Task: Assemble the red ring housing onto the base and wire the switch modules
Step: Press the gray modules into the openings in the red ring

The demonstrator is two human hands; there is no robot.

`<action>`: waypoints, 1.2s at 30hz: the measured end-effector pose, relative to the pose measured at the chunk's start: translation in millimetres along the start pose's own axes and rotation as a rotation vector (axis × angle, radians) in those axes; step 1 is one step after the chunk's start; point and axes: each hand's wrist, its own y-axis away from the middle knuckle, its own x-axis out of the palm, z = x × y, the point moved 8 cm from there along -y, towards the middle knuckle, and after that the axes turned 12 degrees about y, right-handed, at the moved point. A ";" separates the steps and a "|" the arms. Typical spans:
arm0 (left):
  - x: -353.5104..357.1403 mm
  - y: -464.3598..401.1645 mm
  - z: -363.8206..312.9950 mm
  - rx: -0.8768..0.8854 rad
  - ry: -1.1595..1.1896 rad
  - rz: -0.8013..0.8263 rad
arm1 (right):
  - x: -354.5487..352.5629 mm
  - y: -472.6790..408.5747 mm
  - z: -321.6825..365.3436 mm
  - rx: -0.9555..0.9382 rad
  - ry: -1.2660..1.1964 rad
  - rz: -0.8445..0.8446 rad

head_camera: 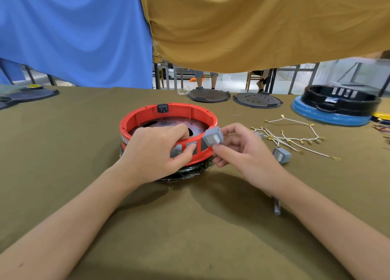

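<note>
step: fitting switches, judging by it | red plastic ring housing [135, 119] sat mid-table on its black base [181, 173] | left hand [156, 151] gripped the near rim | right hand [238, 148] pinched a grey switch module [213, 137] just beside the rim | next: probably line it up with the near-right slot and press in; white wire harness [295, 139] lay to the right, not yet attached

— Where does your one view sit?
— On your head, wide-angle, facing forward and down, close over your hands [190, 151] at the table [190, 227]; its far edge and hanging cloths [253, 26] fill the top.
</note>
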 end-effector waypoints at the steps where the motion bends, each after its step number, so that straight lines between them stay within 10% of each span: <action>1: 0.0 0.1 0.1 0.000 0.000 0.000 | 3.2 0.8 -0.8 0.015 0.034 0.016; 14: -2.5 0.5 -3.4 0.026 -0.009 -0.038 | 13.1 5.8 4.8 0.065 -0.179 0.028; 28: 0.5 -0.3 2.7 -0.031 -0.015 0.012 | -7.1 5.0 29.2 -0.271 0.537 -0.043; 36: -0.8 -0.3 4.6 -0.035 0.011 0.014 | -5.2 -2.3 2.9 0.032 -0.204 0.032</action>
